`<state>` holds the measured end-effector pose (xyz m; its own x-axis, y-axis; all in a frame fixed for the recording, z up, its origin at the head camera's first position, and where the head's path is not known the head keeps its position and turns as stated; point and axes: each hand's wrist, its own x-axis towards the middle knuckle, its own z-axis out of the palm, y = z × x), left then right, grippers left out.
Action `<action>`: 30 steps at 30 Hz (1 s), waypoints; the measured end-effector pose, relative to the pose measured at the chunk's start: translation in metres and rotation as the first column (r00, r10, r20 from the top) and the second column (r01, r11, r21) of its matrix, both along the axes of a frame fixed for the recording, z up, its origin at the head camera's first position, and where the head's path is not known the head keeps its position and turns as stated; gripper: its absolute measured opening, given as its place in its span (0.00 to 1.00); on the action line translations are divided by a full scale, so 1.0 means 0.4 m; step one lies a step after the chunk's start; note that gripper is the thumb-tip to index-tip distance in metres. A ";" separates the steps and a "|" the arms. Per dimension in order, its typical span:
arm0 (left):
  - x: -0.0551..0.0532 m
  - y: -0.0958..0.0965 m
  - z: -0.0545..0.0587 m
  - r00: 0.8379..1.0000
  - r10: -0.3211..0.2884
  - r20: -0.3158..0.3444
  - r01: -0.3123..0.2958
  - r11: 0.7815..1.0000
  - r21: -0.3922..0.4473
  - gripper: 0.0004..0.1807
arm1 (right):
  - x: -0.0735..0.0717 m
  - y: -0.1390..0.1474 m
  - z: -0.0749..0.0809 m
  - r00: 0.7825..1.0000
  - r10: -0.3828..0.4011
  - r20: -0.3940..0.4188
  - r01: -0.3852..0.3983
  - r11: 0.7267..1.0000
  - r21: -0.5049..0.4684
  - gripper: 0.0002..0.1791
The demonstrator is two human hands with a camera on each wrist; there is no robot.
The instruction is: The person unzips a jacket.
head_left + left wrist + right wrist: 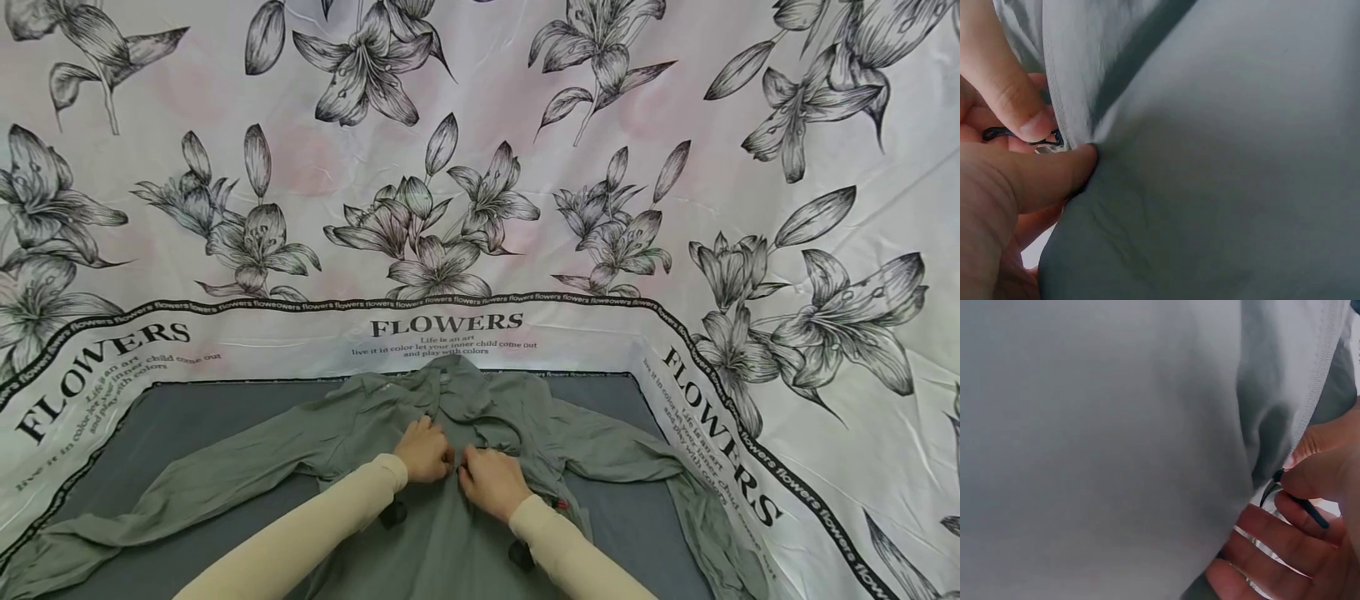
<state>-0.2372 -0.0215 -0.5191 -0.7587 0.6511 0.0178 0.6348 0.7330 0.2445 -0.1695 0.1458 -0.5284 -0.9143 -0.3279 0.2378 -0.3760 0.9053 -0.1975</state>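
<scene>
grey cloth (1097, 444) fills most of the frame, smooth across the left and middle, with soft vertical folds gathering toward the right. a pale ribbed edge (1319, 381) runs along it, slanting from the upper right corner down toward the fingers. at the lower right is the right hand (1297, 545), its thumb over a dark tab (1311, 512) that slants downward, its other fingers spread below and partly behind the cloth. another digit (1321, 439) shows just above the thumb; whose it is cannot be told.
</scene>
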 end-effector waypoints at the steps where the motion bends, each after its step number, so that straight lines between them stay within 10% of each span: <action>1: -0.007 0.002 0.000 1.000 0.011 -0.002 -0.011 1.000 0.004 0.03 | -0.009 -0.001 -0.002 1.000 -0.011 -0.010 0.011 1.000 0.005 0.11; 12: -0.070 0.019 -0.001 0.992 0.126 0.005 -0.126 0.992 0.020 0.07 | -0.087 -0.005 -0.007 0.997 -0.082 0.002 0.082 0.997 -0.014 0.07; 20: -0.084 0.007 0.001 0.978 0.139 0.154 -0.157 0.981 0.116 0.08 | -0.083 0.001 0.002 0.995 -0.094 0.025 0.095 0.992 -0.082 0.04; 30: -0.094 0.011 0.012 0.977 0.154 0.150 -0.172 0.978 0.114 0.07 | -0.073 -0.007 0.026 0.999 -0.040 -0.011 0.039 0.994 -0.098 0.03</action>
